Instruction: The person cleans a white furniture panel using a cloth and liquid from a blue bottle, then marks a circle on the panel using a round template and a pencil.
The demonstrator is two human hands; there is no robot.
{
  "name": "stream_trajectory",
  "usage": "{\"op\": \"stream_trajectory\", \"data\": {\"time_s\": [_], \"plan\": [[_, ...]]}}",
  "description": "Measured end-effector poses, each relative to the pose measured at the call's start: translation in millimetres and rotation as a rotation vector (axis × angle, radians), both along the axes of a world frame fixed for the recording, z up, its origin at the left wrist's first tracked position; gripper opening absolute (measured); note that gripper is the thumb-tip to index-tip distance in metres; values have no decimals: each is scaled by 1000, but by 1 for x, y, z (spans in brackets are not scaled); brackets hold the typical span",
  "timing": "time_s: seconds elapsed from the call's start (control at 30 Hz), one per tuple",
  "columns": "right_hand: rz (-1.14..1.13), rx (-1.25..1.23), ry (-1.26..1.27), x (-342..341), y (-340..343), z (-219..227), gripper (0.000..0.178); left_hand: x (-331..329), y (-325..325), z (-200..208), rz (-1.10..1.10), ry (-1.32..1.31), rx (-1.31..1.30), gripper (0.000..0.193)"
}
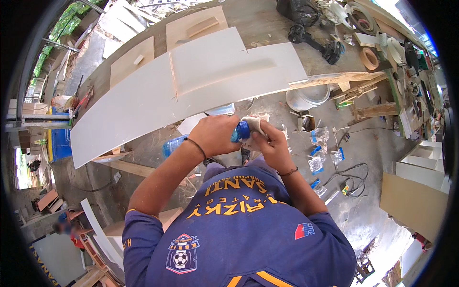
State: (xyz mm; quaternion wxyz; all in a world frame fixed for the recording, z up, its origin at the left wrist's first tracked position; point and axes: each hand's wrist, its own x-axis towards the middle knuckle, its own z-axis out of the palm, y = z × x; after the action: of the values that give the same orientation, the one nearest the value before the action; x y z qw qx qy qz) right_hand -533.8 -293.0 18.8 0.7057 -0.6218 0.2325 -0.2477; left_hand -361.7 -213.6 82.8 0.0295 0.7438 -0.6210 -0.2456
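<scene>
My left hand (216, 135) is wrapped round a clear blue plastic bottle (173, 145), which lies tilted in front of my body. The bottle's dark blue neck end (243, 129) points to the right. My right hand (273, 147) is closed on a crumpled off-white cloth (255, 125), pinched between thumb and fingers right against that end. Whether the bottle's mouth is capped or uncovered I cannot tell. Just beyond my hands is a long white board (143, 103) with a shallow strip and pencil-like marks on it.
A black cordless power tool (315, 44) lies on the bench at the far right, near tape rolls (369, 58). Below stand a white bucket (307, 98), loose cable (354, 182) and small plastic packets (318, 148) on the floor. At left is a blue container (59, 138).
</scene>
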Motion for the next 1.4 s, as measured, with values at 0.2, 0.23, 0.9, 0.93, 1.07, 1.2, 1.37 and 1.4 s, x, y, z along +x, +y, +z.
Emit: {"op": "stream_trajectory", "data": {"time_s": [0.2, 0.23, 0.9, 0.93, 1.07, 1.2, 1.37, 1.4], "plan": [[24, 431, -84, -7, 6, -49, 31, -3, -14, 2, -96, -149, 253, 44], [7, 461, -101, -8, 7, -54, 32, -3, -16, 2, -100, -154, 259, 44], [29, 477, -119, -18, 12, -59, 34, -9, -5, -20, -33, -160, 217, 43], [50, 430, -95, -18, 11, -59, 35, -9, -3, -20, -25, -157, 214, 44], [6, 371, -66, -15, 10, -61, 32, -11, 2, -25, 26, -128, 163, 48], [-283, 380, 2, -21, -9, -72, 30, -10, 22, -43, 230, 22, -110, 44], [-630, -398, 195, -7, -73, -86, 20, -7, 92, -83, 613, 306, -423, 45], [-626, -697, 291, 7, -85, -91, 19, -9, 100, -89, 667, 326, -449, 45]]}}
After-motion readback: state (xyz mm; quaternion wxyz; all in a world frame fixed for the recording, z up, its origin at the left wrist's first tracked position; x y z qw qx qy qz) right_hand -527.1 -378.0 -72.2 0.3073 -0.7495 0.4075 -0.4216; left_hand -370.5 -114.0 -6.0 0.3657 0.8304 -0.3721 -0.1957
